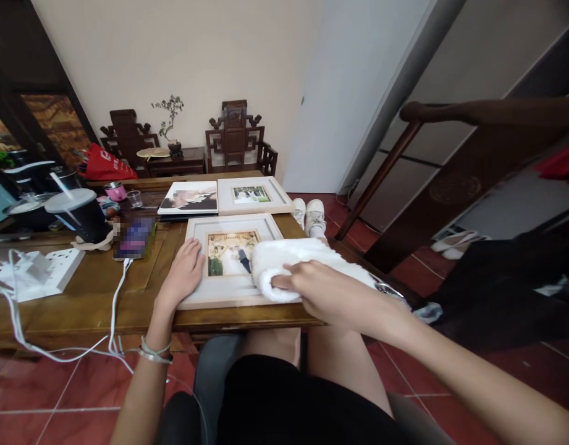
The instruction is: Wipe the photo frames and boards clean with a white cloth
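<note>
A light-wood picture frame [196,293] with a photo in it lies flat at the table's near edge. My left hand [185,269] rests on its left side, the fingers stretched flat along the rim. My right hand [314,287] grips a white fluffy cloth [284,253] by its folded near end. That cloth covers the right part of the frame and stretches off beyond it to the right. A dark pointed shape [244,260] shows beside the cloth, over the photo. The fingertips of my right hand are partly hidden in the fluff.
Behind lie another framed photo [282,196] and a photo panel [186,201]. On the left are a phone [134,239] on a charging cable, a lidded cup with a straw [80,213] and a power strip [64,272]. A wooden chair back [451,179] stands right.
</note>
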Tool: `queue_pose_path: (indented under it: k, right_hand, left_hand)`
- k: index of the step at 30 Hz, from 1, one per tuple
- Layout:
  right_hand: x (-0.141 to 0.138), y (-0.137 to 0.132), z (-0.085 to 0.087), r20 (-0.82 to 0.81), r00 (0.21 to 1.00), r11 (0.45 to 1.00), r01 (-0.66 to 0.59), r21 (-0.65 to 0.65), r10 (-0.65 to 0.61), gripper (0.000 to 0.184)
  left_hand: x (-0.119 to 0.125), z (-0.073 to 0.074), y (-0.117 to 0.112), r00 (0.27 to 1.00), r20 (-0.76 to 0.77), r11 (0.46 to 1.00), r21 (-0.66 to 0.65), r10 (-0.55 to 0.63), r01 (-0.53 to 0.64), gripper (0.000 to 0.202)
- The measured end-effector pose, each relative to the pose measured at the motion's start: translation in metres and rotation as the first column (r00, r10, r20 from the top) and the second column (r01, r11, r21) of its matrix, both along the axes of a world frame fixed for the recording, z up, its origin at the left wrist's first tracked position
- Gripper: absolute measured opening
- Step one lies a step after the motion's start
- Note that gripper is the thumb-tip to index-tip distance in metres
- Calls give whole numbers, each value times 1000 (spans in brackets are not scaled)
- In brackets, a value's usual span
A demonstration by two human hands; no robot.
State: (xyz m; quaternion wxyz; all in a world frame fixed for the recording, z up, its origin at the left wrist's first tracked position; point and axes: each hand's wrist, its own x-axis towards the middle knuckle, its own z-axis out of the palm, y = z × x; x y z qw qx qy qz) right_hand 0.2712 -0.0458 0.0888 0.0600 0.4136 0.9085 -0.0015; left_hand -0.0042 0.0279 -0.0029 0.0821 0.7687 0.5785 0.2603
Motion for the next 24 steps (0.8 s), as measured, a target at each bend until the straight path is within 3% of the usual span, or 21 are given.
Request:
queue_pose_path:
  k: [3,8,10,13,18,21,24]
  right_hand:
    - [-31,5,-1,-51,996,997,-78,-13,77,42]
    - [-71,9,-20,-168,956,971,-236,44,240,38]
    - [-68,6,-27,-204,951,973,-223,66,232,38]
    - [-42,-2,-31,-204,969,989,-125,80,139,44]
    - [11,-5,-17,-57,996,995,72,74,-68,48]
    - [17,18,-8,-88,986,981,149,124,-139,42]
    - [-4,60,-7,-222,971,923,163,350,-87,32]
  left_hand:
    - [-1,-2,0,1000,-26,1000,27,-10,11,49]
    - [-2,-2,0,998,-35,998,25,-49,50,49]
    - [-3,-2,0,998,-27,998,25,-59,60,48]
    - [-3,-3,1,998,-23,998,39,-56,57,46]
    - [-3,-5,1,998,-28,997,50,-64,66,45]
    - [-4,-7,0,997,-16,995,70,-71,72,43]
    - [-5,-8,0,998,4,995,78,-65,64,42]
